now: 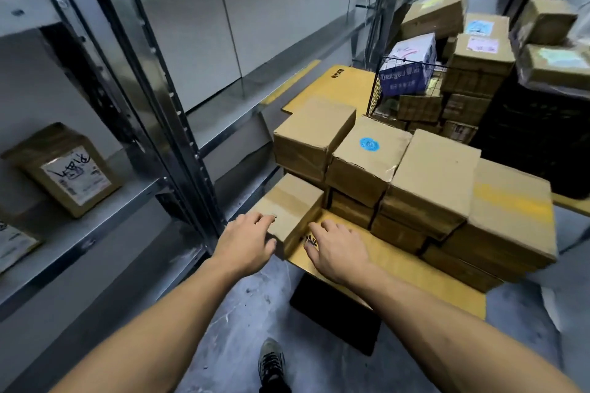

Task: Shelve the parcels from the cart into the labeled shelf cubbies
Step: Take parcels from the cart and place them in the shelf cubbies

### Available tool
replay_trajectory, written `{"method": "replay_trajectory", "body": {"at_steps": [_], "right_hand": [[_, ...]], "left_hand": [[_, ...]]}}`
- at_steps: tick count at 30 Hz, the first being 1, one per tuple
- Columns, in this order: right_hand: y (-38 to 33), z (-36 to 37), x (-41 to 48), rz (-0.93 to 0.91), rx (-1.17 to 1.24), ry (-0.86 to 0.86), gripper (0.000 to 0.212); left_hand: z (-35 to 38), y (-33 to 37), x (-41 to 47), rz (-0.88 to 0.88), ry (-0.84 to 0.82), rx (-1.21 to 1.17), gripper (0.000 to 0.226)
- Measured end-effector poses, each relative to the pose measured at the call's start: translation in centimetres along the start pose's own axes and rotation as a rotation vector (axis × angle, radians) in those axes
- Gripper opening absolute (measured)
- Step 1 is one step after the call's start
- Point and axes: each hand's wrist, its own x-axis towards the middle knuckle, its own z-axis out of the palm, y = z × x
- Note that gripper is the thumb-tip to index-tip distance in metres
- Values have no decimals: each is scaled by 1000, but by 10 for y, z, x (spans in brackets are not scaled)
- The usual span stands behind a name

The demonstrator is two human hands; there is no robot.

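Note:
A low cart [396, 268] covered with yellow cardboard carries several brown parcels stacked in two layers. Nearest me lies a small brown parcel [292, 204] at the cart's front left corner. My left hand [247, 241] lies on its near left corner, fingers spread over the top edge. My right hand [336, 247] touches its right side, fingers down on the yellow cardboard. A parcel with a blue round sticker [368, 153] sits in the upper layer. The metal shelf [105, 201] stands to my left, with a labeled parcel [68, 169] lying in one cubby.
A wire basket [412, 86] with a blue-and-white box and more stacked cartons fills the back right. Black crates [526, 143] stand behind the cart. The shelf upright [178, 124] is close to the cart's left side. My shoe [271, 364] is on the grey floor.

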Motion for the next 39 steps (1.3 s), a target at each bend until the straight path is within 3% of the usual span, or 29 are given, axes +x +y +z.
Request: {"method": "replay_trajectory", "body": {"at_steps": [7, 13, 16, 23, 30, 35, 39], "right_hand": [[-11, 16, 67, 102, 105, -138, 41], [-13, 40, 81, 279, 449, -165, 47], [-16, 48, 83, 325, 670, -141, 49], [-18, 40, 85, 303, 985, -85, 43], [3, 20, 62, 132, 1127, 23, 41], [25, 9, 38, 34, 1235, 46, 41], [35, 7, 18, -33, 1262, 39, 41]], "left_hand": [[16, -36, 77, 15, -71, -59, 49], [40, -52, 87, -41, -213, -213, 55], [45, -50, 82, -93, -205, -333, 55], [27, -26, 44, -250, 42, -511, 56], [9, 25, -3, -272, 303, -665, 50], [2, 54, -26, -379, 606, -935, 40], [4, 67, -41, -516, 574, -977, 39]]}}
